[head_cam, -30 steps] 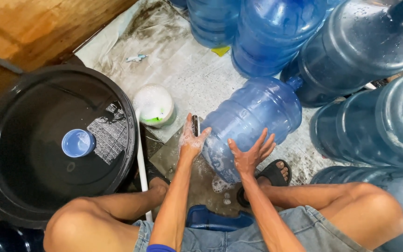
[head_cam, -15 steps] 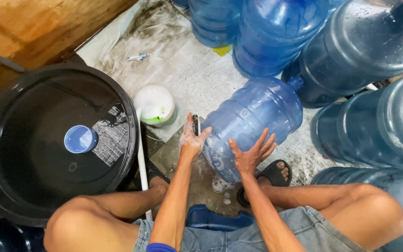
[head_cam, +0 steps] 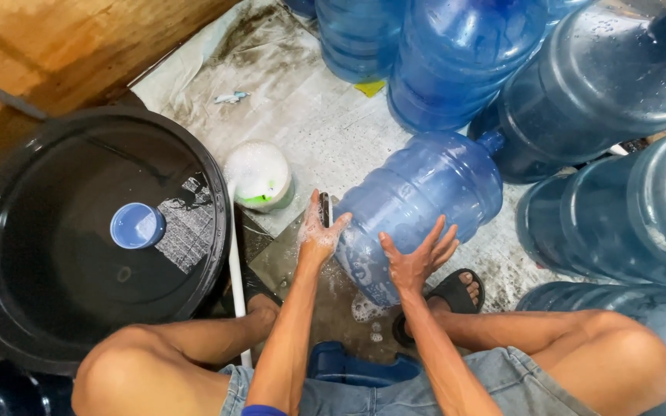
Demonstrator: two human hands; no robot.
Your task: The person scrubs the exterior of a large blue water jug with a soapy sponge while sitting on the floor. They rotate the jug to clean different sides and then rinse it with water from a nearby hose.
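A large blue water jug (head_cam: 425, 192) lies on its side on the wet floor, its neck pointing up and to the right. My left hand (head_cam: 317, 235), covered in soap foam, presses a small dark scrub pad (head_cam: 324, 208) against the jug's left side. My right hand (head_cam: 418, 258) rests flat with spread fingers on the jug's lower end, near its base. Foam has gathered on the floor under the jug. I sit low with bare knees on both sides, and my right foot is in a black sandal (head_cam: 449, 296).
A big black tub (head_cam: 217, 192) of water stands at the left with a small blue cup (head_cam: 137, 226) floating in it. A white bowl of suds (head_cam: 260, 176) sits beside the tub. Several more blue jugs (head_cam: 595, 92) crowd the top and right. A blue stool (head_cam: 356, 366) is under me.
The blue cup has drifted slightly up and to the right in the tub. Both hands stay on the jug in nearly the same places.
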